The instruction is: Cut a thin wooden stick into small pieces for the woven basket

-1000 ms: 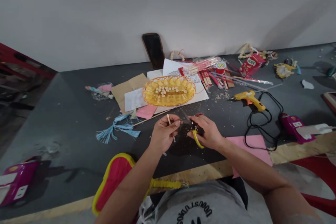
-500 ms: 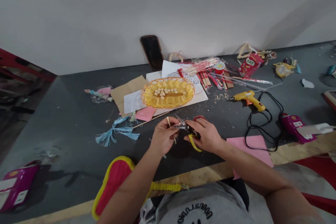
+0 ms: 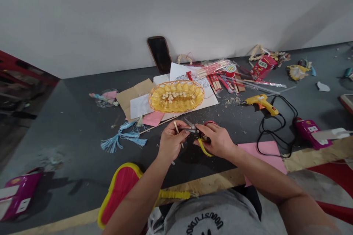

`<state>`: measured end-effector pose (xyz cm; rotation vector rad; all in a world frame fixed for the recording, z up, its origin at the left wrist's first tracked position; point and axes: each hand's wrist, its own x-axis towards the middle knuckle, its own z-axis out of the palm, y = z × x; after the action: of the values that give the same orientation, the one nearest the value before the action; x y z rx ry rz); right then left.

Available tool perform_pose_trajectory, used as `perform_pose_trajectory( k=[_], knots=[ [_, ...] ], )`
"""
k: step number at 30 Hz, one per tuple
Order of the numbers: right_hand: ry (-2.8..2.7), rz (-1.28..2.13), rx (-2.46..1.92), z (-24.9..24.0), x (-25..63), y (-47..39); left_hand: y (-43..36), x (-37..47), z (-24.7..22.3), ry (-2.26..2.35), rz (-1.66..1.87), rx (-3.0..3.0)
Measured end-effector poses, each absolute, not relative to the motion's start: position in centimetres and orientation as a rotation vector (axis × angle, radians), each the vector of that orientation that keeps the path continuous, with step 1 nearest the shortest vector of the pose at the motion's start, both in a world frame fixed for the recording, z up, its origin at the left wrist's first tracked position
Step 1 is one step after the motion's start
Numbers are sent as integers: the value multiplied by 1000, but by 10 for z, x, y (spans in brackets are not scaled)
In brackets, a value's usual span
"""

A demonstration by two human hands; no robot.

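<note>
Above the dark grey table (image 3: pixel 79 125), the left hand (image 3: pixel 170 141) keeps a narrow grip on a thin pale stick (image 3: pixel 175 127), its middle hidden, while the right hand (image 3: pixel 219 141) grips metal scissors (image 3: pixel 197 131) with red-and-yellow handles, partly covered, blades parted beside left fingertips whose pinched piece is indistinct.

- From here, the left hand (image 3: pixel 170 141) hides the middle of a pale stick (image 3: pixel 175 127).
- The right hand (image 3: pixel 219 140) covers part of the scissors (image 3: pixel 193 130).
- A purple device (image 3: pixel 29 191) is cut off at far left.
- The left forearm (image 3: pixel 140 192) blocks some of a red-and-yellow piece (image 3: pixel 121 183).
</note>
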<state>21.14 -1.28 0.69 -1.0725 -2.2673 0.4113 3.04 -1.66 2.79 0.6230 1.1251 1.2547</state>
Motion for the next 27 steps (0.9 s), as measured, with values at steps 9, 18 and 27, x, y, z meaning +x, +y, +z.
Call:
perform_pose_trajectory(
  k=[9, 18, 27],
  knots=[
    [-2318, 308, -1083, 8, 212, -12, -16, 30, 29, 1126, 1271, 553],
    [-2343, 271, -1101, 5, 212, -11, -14, 31, 26, 1150, 1286, 553],
    [-2340, 261, -1109, 1, 214, -13, -15, 30, 24, 1160, 1303, 596]
  ],
)
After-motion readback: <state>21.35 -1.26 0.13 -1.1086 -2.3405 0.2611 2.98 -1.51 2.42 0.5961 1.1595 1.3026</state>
